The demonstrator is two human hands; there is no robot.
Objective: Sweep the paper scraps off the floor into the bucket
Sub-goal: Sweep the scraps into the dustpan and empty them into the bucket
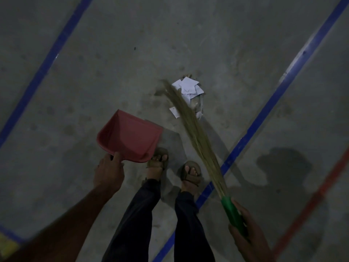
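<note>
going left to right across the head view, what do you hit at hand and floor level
left hand gripping the red plastic dustpan → pile of white paper scraps on the grey concrete floor → right hand gripping the green handle of the straw broom

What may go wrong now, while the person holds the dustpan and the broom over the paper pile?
The red plastic dustpan, held by the left hand, sits apart from the white paper scraps, so a stroke may scatter them. The soft grass broom, gripped by the right hand, may skip the stray piece beside it. No bucket is in view.
</note>
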